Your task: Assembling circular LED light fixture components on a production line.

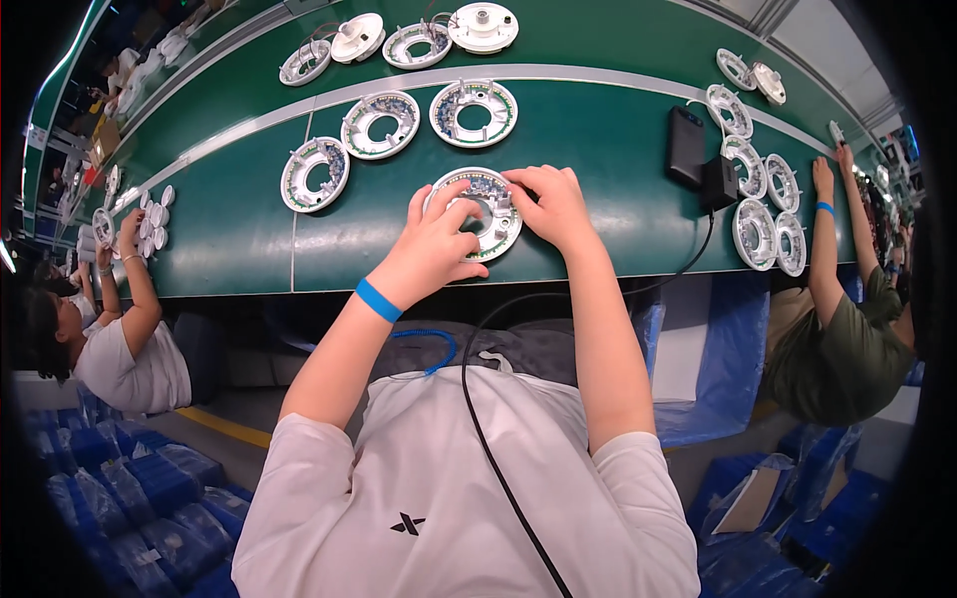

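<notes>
In front of me at the table's near edge lies a round white plastic housing [505,237] with a ring-shaped circuit board inside and a hole in its middle. My left hand [436,242] grips its left side, fingers curled over the ring and thumb by the near rim. At the far right rim, the fingers of my right hand [550,206] are bent and pressed to the housing; whether they pinch a small part there is hidden. Just beyond are three similar housings: one straight ahead [457,134], another beside it [351,136] and a third farther left [289,187].
On the green table [598,130], a black power bank [685,148] and black adapter [719,184] sit right, their cable crossing my lap. More housings [755,235] cluster beyond them, others [417,46] along the back. Co-workers [135,339] [837,339] sit on both sides.
</notes>
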A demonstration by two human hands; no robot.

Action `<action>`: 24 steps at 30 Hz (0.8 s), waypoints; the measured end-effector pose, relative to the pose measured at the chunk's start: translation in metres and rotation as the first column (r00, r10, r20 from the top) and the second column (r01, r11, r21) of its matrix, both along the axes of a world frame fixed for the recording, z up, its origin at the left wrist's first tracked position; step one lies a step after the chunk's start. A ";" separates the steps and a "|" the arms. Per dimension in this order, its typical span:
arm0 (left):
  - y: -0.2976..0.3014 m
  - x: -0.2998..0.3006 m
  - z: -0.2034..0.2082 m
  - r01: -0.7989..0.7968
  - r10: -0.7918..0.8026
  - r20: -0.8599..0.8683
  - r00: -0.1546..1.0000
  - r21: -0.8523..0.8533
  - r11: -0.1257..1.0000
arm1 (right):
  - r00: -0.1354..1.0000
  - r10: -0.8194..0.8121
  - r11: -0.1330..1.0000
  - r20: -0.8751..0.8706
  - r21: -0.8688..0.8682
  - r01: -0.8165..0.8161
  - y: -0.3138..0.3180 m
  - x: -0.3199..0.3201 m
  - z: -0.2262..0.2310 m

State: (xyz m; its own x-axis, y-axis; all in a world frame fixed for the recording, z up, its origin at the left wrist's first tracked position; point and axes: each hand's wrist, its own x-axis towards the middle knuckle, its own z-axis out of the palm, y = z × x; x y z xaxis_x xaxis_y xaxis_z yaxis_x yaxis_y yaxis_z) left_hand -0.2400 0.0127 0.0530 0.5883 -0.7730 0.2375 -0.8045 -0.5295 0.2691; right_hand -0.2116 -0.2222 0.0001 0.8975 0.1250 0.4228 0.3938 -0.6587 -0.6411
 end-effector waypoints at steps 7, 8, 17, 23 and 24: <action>-0.001 0.005 -0.005 -0.176 0.168 -0.056 0.984 -0.213 0.961 | 1.000 0.030 1.000 0.008 -0.008 -0.030 -0.001 -0.003 0.005; -0.007 0.006 -0.002 -0.210 0.215 0.019 0.976 -0.151 0.966 | 0.999 0.035 0.999 0.012 -0.005 -0.035 -0.001 -0.004 0.006; -0.022 0.015 -0.010 -0.245 0.243 0.107 0.964 0.013 0.969 | 0.999 0.054 0.998 0.005 0.019 -0.054 -0.004 -0.003 0.002; -0.024 0.018 -0.013 -0.264 0.260 0.134 0.956 0.014 0.964 | 0.998 0.067 0.998 0.018 0.008 -0.067 -0.004 -0.004 -0.002; -0.025 0.019 -0.015 -0.272 0.271 0.144 0.952 -0.010 0.962 | 0.997 0.067 0.998 0.023 0.009 -0.067 -0.003 -0.004 -0.003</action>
